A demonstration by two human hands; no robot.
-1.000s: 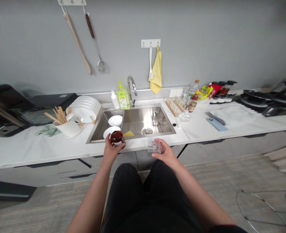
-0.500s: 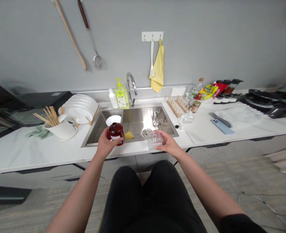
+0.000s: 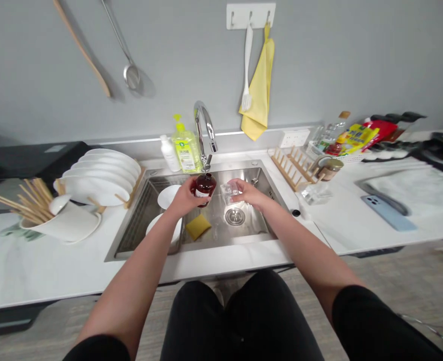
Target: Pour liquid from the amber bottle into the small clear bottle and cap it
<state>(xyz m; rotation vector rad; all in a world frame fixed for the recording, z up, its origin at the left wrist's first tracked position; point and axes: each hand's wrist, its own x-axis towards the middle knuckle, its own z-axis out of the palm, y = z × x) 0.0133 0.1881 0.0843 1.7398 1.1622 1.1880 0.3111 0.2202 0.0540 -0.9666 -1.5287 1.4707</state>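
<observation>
My left hand (image 3: 183,197) grips a dark red bottle (image 3: 205,186) with a white label, holding it above the steel sink (image 3: 244,235). My right hand (image 3: 248,193) is shut on a small clear cup (image 3: 230,193), right beside the bottle. Both hands are over the middle of the basin, close together. Below them lie a yellow sponge (image 3: 198,226) and the drain (image 3: 235,216). Two white bowls (image 3: 168,196) rest in the left part of the sink, nearest my left hand.
A chrome faucet (image 3: 204,128) rises behind the sink beside a green soap pump bottle (image 3: 185,149). White plates stand in a rack (image 3: 101,175) at left, next to a chopstick holder (image 3: 61,224). A wooden rack (image 3: 292,169) and a phone (image 3: 389,212) lie at right.
Both hands have moved forward from the sink's front edge to above the basin, bringing the bottle and cup closer together. My view has also moved closer and tilted down.
</observation>
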